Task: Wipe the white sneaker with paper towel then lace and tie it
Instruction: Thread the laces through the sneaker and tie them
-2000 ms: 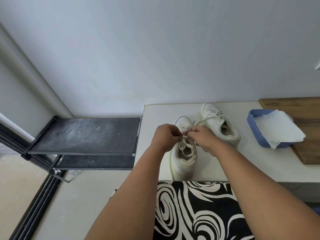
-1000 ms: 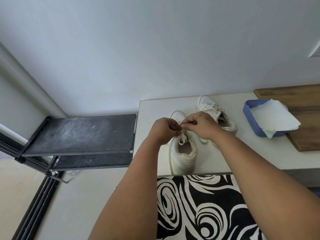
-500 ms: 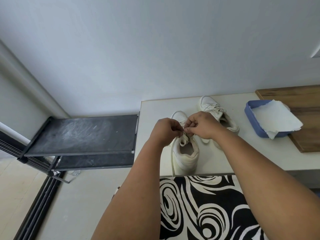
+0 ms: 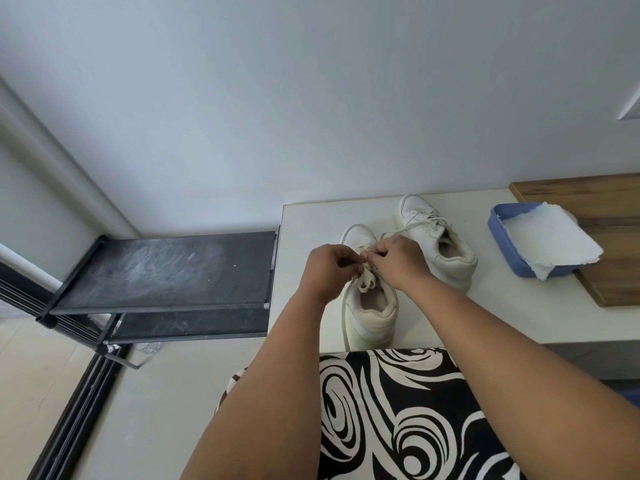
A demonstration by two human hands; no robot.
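A white sneaker (image 4: 372,311) stands on the white table (image 4: 502,317), heel toward me, toe toward the wall. My left hand (image 4: 329,271) and my right hand (image 4: 398,261) meet over its tongue, fingers pinched on the white shoelace (image 4: 367,283). One lace end trails down the sneaker's left side to the table edge. A second white sneaker (image 4: 440,247) lies just right of it, laced, its lace running toward my right hand. A paper towel (image 4: 550,240) rests in a blue tray (image 4: 498,223) further right.
A wooden board (image 4: 609,202) lies under the tray at the table's right end. A black metal shelf rack (image 4: 166,271) stands left of the table against the wall. Black-and-white patterned fabric (image 4: 398,410) covers my lap below the table edge.
My hands have stayed pinched together over the near sneaker's lace, shifting only slightly. The camera view has drifted a little.
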